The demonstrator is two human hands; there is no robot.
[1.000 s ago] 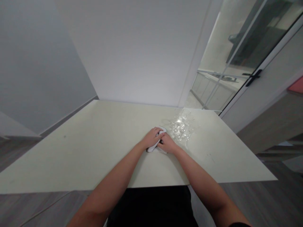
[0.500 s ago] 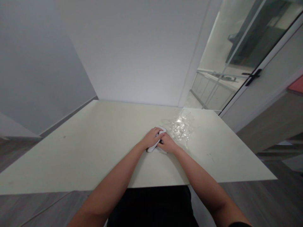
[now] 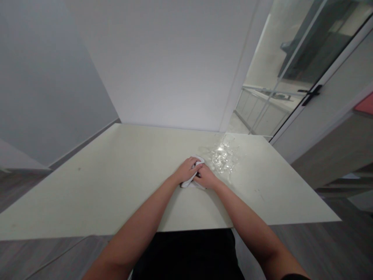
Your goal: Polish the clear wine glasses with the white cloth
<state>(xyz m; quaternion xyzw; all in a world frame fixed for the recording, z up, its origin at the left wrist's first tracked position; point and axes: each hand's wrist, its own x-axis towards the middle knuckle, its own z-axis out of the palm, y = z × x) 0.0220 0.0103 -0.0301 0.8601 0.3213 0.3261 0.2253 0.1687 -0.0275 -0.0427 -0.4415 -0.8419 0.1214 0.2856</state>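
A folded white cloth (image 3: 188,182) lies on the pale table (image 3: 128,155), with both my hands closed on it. From the left, my left hand (image 3: 186,170) grips the cloth, its fingers over the top. My right hand (image 3: 206,177) holds the cloth's right side, and the two hands touch. Parts of the cloth and several fingertips are hidden under the hands. Just beyond my right hand, a puddle of clear liquid (image 3: 223,157) glistens on the tabletop, apart from the cloth.
A white wall panel (image 3: 163,70) rises at the table's back edge. To the right stands a glass door with a black handle (image 3: 312,95). A thin cable (image 3: 58,256) runs over the floor at front left. Small dark marks (image 3: 79,169) dot the tabletop.
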